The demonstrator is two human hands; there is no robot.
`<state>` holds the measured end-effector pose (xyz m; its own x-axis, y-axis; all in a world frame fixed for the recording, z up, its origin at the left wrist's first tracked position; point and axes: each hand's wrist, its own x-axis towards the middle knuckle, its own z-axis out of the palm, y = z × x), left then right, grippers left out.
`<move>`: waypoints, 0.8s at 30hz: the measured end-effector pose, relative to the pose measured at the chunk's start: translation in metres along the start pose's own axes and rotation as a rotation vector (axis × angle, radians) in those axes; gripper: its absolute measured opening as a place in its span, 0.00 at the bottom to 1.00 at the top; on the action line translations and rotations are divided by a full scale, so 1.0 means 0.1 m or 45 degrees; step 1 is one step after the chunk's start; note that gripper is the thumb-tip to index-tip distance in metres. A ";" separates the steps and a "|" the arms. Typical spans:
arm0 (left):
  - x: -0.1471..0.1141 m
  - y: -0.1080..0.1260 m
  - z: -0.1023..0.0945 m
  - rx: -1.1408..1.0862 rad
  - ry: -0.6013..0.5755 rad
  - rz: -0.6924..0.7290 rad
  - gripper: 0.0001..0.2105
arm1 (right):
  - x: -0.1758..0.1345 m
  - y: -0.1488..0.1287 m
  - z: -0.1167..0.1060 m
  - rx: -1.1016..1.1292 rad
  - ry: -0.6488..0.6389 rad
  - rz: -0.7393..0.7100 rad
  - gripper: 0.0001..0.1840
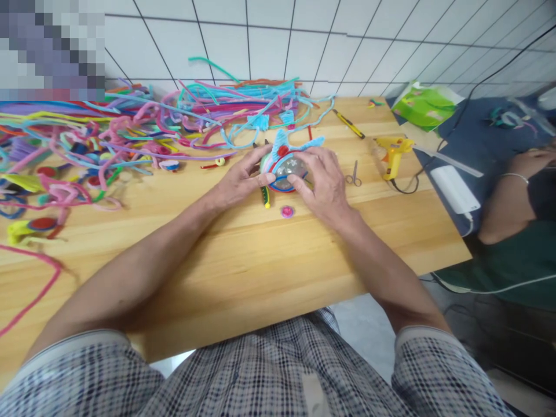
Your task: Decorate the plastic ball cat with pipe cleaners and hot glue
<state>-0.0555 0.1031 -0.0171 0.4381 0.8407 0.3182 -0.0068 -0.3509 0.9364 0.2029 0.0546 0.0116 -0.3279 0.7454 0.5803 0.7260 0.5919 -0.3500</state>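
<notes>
Between my two hands sits a round pipe-cleaner craft (286,168) with a clear, shiny middle, blue pointed ear shapes, a red dot and a red and blue rim. My left hand (243,180) grips its left side, thumb on the rim. From the right, my right hand (324,180) curls its fingers over the upper edge, with the thumb at the lower front. Partly hidden beside my left fingers lie pliers with a green and yellow handle (266,198). Just below the craft is a small pink and purple disc (287,212).
A tangle of pipe cleaners (143,136) covers the table's back left. To the right lie small scissors (355,176), a yellow cutter (348,124) and a yellow glue gun (393,155). Beyond are a white power strip (454,189), a green packet (425,107) and another person's arm (510,194).
</notes>
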 end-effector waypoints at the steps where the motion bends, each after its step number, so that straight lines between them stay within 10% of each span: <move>1: 0.01 0.00 -0.01 -0.039 -0.040 -0.027 0.40 | 0.00 0.00 0.00 0.000 -0.002 0.000 0.25; 24: 0.10 0.10 0.22 0.035 0.185 -0.030 0.22 | -0.04 -0.01 0.09 0.155 0.137 -0.005 0.27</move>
<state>-0.0310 0.0991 -0.0082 0.3028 0.8991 0.3162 0.0278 -0.3399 0.9400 0.1977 0.0540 0.0029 -0.2595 0.7097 0.6550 0.6441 0.6325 -0.4302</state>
